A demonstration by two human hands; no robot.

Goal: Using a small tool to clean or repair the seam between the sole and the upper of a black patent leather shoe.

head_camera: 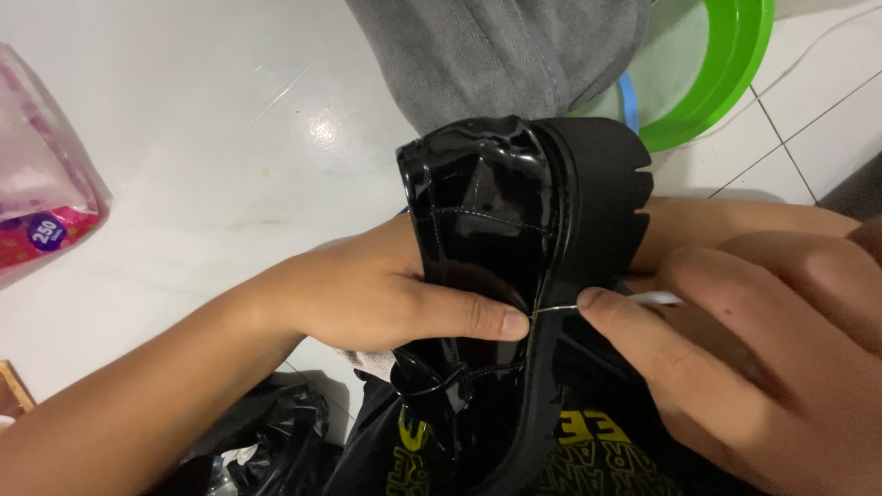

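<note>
Right now I see a glossy black shoe (487,239) with a thick lugged sole (597,211) held on its side, sole turned to the right, resting over my lap. My left hand (367,294) wraps round the patent upper from the left, fingers closed on it, with the thumb (478,320) pressed flat across the upper so its tip lies right at the seam where upper meets sole. My right hand (735,349) comes in from the right, and its fingertips (602,308) are pinched shut on a thin needle (554,310), which bridges the short gap between my left thumb tip and my right fingers and meets the shoe at that seam. Just behind the pinching fingers a small white piece (660,298) pokes out; I cannot tell what it is. Below the grip, under the shoe, lies black cloth with yellow print (588,441). Down to the left of my left forearm sits a crumpled black plastic bag (266,441). Above the shoe, beyond the grip, is a grey trouser leg (496,46), and to its right a green basin (726,73) stands on the white tile floor (184,138). Well off to the left, at the frame edge, is a pink plastic pack (41,193).
</note>
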